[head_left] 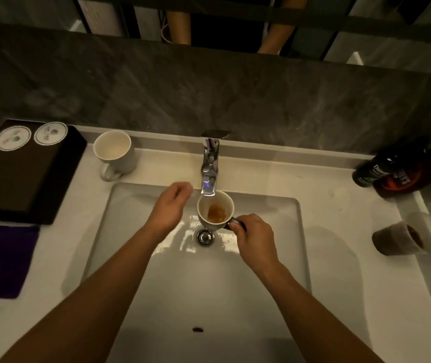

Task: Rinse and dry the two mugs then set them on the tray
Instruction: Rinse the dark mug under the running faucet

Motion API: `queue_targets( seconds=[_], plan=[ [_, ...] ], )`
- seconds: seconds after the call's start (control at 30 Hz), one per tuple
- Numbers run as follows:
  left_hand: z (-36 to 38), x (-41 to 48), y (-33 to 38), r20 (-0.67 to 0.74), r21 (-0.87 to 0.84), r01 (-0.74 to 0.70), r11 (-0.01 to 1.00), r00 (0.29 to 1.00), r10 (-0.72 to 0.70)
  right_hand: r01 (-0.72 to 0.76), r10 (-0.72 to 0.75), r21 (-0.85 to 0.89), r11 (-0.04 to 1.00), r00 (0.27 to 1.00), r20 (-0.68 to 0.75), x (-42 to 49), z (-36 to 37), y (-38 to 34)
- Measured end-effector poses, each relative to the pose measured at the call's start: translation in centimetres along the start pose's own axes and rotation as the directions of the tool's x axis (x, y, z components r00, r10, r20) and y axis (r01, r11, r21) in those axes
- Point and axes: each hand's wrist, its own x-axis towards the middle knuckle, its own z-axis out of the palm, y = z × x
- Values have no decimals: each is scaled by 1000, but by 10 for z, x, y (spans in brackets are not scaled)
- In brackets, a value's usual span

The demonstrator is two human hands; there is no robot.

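— White counter (pixel 340 205) and a white sink basin (pixel 209 284) fill my feed, with grey stone wall behind. What do you need?

— Your right hand. Where is it?

— My right hand (pixel 255 241) reaches over the basin, forearm slanting in from the lower right. Thumb and fingers pinch the handle (pixel 235 221) of the first mug (pixel 203 205). That mug sits upright just ahead of the hand, under the faucet (pixel 210 166) spout and above the drain (pixel 205 237), with brown liquid in its bottom.

— And the left?

— My left hand (pixel 168 205) hovers just left of that mug, back of the hand up, fingers loosely curled, holding nothing.

— The second mug (pixel 115 151)?

— Beyond my left hand and further left, upright on the counter, handle toward me. Left of it lies the black tray (pixel 20 179), with a purple cloth (pixel 2 260) nearer me.
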Motion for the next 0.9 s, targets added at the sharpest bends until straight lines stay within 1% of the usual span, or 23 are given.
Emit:
queue_targets(
  seconds=[0.07, 0.1, 0.17, 0.23, 0.3, 0.37, 0.47, 0.63, 0.73, 0.83, 0.9],
  plan=[
    [8, -11, -23, 175, -99, 51, 994, 984, -33, 9, -9, -1, 1000, 1000, 11, 3, 0, 1],
    [12, -14, -29, 230, -142, 63, 988, 973, -29, 12, -12, 1, 1000, 1000, 17, 4, 1, -1],
    [15, -16, -39, 270, -186, 60, 981, 963, -8, 13, -13, 0, 1000, 999, 37, 5, 3, -4],
    [13, -18, -49, 301, -157, 42, 987, 953, 7, 24, -22, -22, 999, 998, 64, 1, 3, -1],
    [10, -23, -60, 373, -138, 27, 990, 927, 27, 32, -28, -43, 999, 996, 85, -1, -1, 6],
    [11, -22, -60, 415, -113, 3, 994, 909, 45, 31, -26, -54, 998, 996, 82, 1, -7, 9],
    [6, -9, -58, 389, -80, -26, 996, 919, 55, 25, -21, -47, 999, 997, 78, 7, 0, 2],
    [-7, -17, -65, 314, -57, -35, 998, 948, 51, 101, -95, -44, 994, 988, 121, 0, 4, -7],
    [0, -21, -59, 291, -1, -63, 998, 955, 61, 114, -106, -57, 992, 987, 119, 3, -5, -4],
    [2, -13, -46, 305, 59, -105, 993, 949, 82, 144, -133, -85, 986, 982, 131, 7, -7, -6],
    [1, -6, -39, 359, 112, -179, 977, 924, 129, 181, -163, -97, 979, 972, 171, 12, -8, -10]
  ],
)
